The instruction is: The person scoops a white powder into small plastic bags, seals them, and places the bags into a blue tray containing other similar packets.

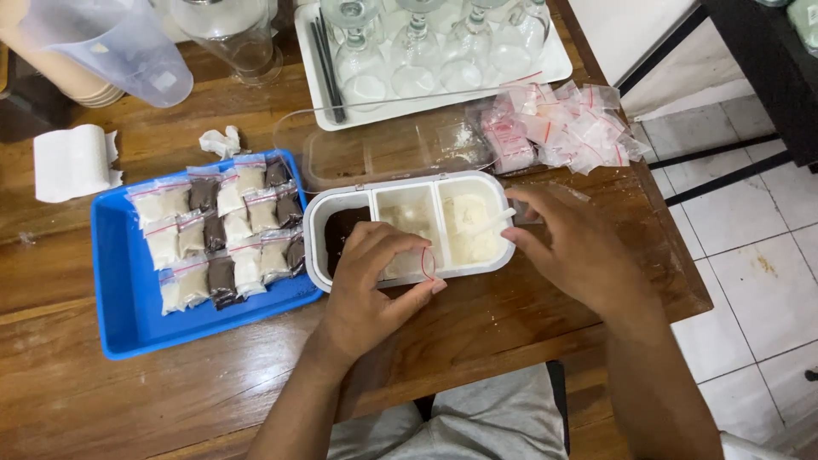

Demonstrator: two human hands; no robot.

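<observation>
Left hand (371,285) curled over the near edge of a white rectangular plastic container with three compartments (409,228), grip pinching a small clear zip bag with a red seal line (426,262) between thumb and fingertips, mouth of the bag apparently held up toward the middle compartment, likely so powder can go in without spilling. Right hand (575,251) just right of the container, fingers pinched on a thin white plastic spoon (490,223) reaching into the right compartment of pale powder; dark brown powder in the left compartment, pale powder in the middle one. Left of the container, touching it, a blue rectangular plastic tray (128,298) with rows of filled small bags (226,230), white and brown, laid flat and side by side, seemingly for orderly keeping. Beyond the container, a clear plastic lid (375,149), and to the far right a loose heap of empty red-sealed bags (567,128), within easy reach of the right hand. At the far edge, a white tray of upturned stemmed glasses (434,60), a clear jug (111,47) and a white paper roll (72,162) at far left. All resting on a brown varnished wooden table (170,400); white tiled floor (741,238) to the right.
</observation>
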